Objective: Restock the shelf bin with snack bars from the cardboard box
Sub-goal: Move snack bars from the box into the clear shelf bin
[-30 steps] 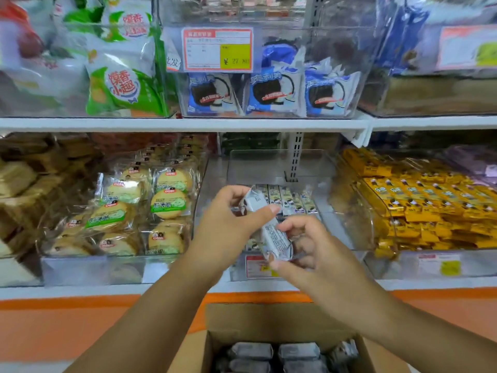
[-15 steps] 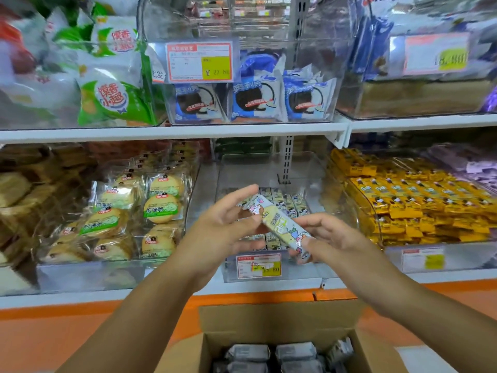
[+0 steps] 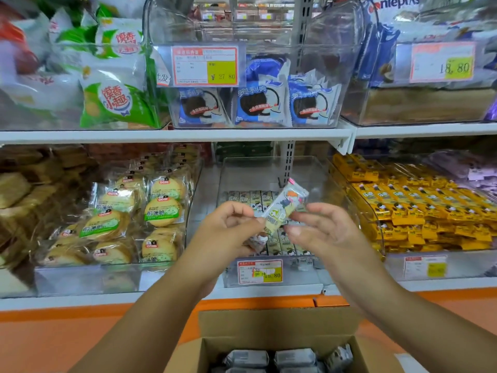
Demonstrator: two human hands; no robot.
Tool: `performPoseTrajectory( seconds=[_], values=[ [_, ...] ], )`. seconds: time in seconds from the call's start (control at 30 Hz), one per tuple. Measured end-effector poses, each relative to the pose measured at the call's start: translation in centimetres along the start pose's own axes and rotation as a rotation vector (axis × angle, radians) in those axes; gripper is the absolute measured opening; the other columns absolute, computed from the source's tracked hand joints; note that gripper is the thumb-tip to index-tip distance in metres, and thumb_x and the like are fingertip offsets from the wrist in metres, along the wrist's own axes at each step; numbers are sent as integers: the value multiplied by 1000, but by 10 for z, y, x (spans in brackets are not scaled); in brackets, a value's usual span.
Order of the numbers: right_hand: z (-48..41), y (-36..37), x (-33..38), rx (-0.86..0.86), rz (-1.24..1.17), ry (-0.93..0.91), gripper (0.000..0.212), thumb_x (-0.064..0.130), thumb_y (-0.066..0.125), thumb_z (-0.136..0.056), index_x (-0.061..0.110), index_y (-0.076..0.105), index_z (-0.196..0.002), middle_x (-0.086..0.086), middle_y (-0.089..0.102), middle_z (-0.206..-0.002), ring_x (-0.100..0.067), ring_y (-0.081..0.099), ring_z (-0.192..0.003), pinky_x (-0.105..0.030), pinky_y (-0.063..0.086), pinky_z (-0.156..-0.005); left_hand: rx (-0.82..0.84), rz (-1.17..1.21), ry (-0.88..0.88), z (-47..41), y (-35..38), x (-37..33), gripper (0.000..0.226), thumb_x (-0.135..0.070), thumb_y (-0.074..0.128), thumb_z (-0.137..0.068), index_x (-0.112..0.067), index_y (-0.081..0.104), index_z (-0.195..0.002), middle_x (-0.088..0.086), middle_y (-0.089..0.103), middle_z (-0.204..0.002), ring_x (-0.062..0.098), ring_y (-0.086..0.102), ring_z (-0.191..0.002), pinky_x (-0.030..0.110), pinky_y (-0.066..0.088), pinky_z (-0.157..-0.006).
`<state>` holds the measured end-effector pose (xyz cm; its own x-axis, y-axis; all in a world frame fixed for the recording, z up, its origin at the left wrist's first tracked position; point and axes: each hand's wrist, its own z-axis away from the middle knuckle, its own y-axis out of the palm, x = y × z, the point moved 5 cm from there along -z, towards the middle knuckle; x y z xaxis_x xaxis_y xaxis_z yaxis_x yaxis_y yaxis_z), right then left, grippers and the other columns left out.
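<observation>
Restocking with one piece in hand

White metal shelf (image 3: 188,135) runs across in front of me, with clear tubs packed side by side beneath it. The clear plastic shelf bin (image 3: 271,168) in the middle is the one I am filling. Its back half shows bare plastic, and a row of matching bars (image 3: 250,197) stands in it further forward.

Below, the brown cardboard box (image 3: 269,324) sits open just under my arms, so each reach is short. Grey-wrapped snack bars (image 3: 247,358) lie flat inside it, so plenty is left to move, I judge.

My left hand (image 3: 228,224) has its fingers curled and pinches the lower end of the pale green and white wrapped snack bar (image 3: 282,211). My right hand (image 3: 325,230) is slack, its fingers nearly straight and their tips against the wrapper. It steadies the bar rather than clasps it.

The bar tilts with its pink-tipped end up, in the air in front of the bin, printed face towards me. I take that as lining it up with the row. It is not yet inside.

The red and yellow price label (image 3: 260,271) marks the bin's front wall.
</observation>
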<state>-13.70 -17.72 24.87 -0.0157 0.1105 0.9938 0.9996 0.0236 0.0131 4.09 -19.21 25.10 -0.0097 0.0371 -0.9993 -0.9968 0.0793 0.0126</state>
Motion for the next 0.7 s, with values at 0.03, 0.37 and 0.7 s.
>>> performPoseTrajectory(
  seconds=[0.03, 0.37, 0.7],
  values=[
    [2, 7, -2, 21, 28, -6, 42, 11, 72, -80, 29, 53, -113, 8, 68, -110, -3, 66, -96, -22, 54, -82, -9, 40, -4, 1, 4, 1, 10, -13, 70, -88, -14, 60, -90, 1, 66, -80, 17, 65, -72, 46, 56, -86],
    [-35, -1, 2, -76, 206, -40, 41, 6, 67, -85, 37, 57, -110, 17, 68, -95, 4, 64, -87, -13, 51, -68, -285, -660, 364, -1, -20, -21, 33, -32, 62, -94, -37, 57, -126, -30, 55, -114, -6, 50, -111, 17, 37, -97],
    [-136, -29, -51, -160, 552, 256, 44, -4, 58, -88, 11, 54, -130, -13, 60, -122, -22, 58, -104, -34, 49, -90, -159, -671, 103, -22, -36, 41, 60, -34, 37, -103, -29, 10, -156, -5, 45, -60, 5, 45, -49, 17, 36, -46]
  ],
)
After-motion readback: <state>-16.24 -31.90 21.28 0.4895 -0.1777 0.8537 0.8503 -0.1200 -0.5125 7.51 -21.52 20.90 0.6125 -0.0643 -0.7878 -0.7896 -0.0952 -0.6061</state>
